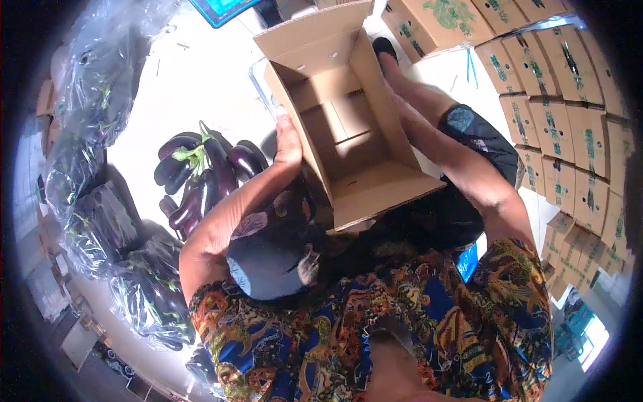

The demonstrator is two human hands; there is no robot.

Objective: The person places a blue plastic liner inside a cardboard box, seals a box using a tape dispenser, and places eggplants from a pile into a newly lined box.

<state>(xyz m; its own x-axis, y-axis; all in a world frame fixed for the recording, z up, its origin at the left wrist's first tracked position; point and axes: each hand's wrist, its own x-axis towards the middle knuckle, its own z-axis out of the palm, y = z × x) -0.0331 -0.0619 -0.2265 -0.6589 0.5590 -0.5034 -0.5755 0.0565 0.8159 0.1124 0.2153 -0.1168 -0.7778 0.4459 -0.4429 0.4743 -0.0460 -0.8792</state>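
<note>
An empty cardboard box with its end flaps spread stands tilted before me, between my legs. My left hand presses against the box's left side, with the thumb near its upper edge. The right forearm runs along the box's right side, and my right hand is hidden behind that wall. To the left of the box a heap of dark purple eggplants with green stems lies on the bright floor. A pale-rimmed object, partly hidden, shows behind the box near my left hand.
Eggplants in clear plastic bags line the left side in a curve. Stacked printed cardboard boxes form a wall on the right, with more boxes at the upper right. A blue-framed object lies at the top.
</note>
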